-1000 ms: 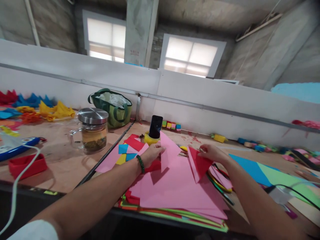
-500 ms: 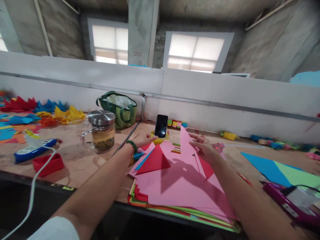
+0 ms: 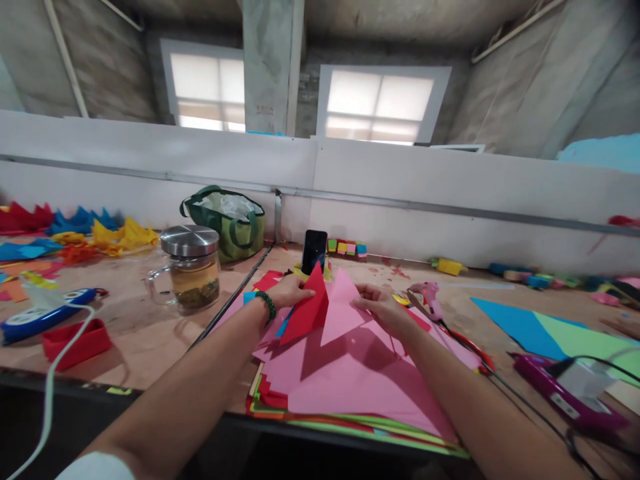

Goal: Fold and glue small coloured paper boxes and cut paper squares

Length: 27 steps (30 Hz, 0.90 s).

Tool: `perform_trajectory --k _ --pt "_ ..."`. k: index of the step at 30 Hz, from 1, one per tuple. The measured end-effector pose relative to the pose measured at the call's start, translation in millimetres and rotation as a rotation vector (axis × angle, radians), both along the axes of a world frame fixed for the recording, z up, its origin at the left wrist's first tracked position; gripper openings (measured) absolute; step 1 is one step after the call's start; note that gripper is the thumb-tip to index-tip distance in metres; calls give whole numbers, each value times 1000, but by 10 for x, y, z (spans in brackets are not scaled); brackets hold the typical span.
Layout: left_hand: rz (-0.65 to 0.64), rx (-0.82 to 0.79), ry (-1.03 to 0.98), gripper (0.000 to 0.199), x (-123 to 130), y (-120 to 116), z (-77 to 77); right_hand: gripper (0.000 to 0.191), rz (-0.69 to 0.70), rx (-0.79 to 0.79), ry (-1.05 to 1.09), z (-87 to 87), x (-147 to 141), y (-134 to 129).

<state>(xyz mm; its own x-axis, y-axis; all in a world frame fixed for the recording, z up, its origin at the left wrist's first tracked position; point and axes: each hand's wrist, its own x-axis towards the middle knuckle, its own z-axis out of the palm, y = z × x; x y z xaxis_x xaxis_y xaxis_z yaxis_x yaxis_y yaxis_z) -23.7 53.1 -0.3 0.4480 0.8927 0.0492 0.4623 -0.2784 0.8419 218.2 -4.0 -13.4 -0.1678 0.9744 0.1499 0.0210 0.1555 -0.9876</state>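
My left hand [image 3: 291, 292] pinches the upper left edge of a red folded paper [image 3: 307, 312], which stands tilted above the stack. In my right hand [image 3: 381, 305] is the right side of a pink folded paper [image 3: 345, 310], held between thumb and fingers. The two folded pieces are side by side, close together. Beneath them lies a stack of sheets with pink paper [image 3: 370, 393] on top and green, red and orange edges at the front. A blue piece shows partly behind the red one.
A glass mug of tea [image 3: 193, 277], a green bag [image 3: 235, 230] and a phone [image 3: 314, 251] stand behind and left. To the right are a pink glue gun [image 3: 431, 298] with a cable, a purple power strip [image 3: 565, 393] and blue sheets [image 3: 525, 333].
My left hand has taken hold of the red folded paper and raised it. My right hand has moved left and lower with the pink one. The view has shifted slightly right.
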Motion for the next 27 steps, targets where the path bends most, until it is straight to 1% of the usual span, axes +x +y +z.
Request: perform_trajectory --k 3,6,9,13,16,19,22,25,27 --pt "-79 -52 -125 30 113 -100 13 39 -24 47 -4 5 -83 -36" --pt "-161 -100 -197 37 231 -189 -10 37 -83 109 -36 5 -173 -71" --pt "-180 -88 -255 33 283 -227 -27 35 -137 147 -76 18 -224 -98" --pt "-123 -44 -323 24 290 -246 -12 27 -162 157 -122 35 -235 -113" --pt "-52 -11 -373 26 307 -267 -7 25 -200 170 -134 18 -228 -106" --pt "8 14 -423 31 322 -270 -23 28 -230 176 -132 -10 -203 -85" --pt "50 20 -475 36 305 -230 -49 31 -225 161 -111 -14 -142 -41" --pt "98 -4 -549 38 262 -146 -66 36 -212 135 -102 30 -32 2" --pt "124 -35 -606 38 219 -76 -56 41 -185 98 -133 73 64 12"
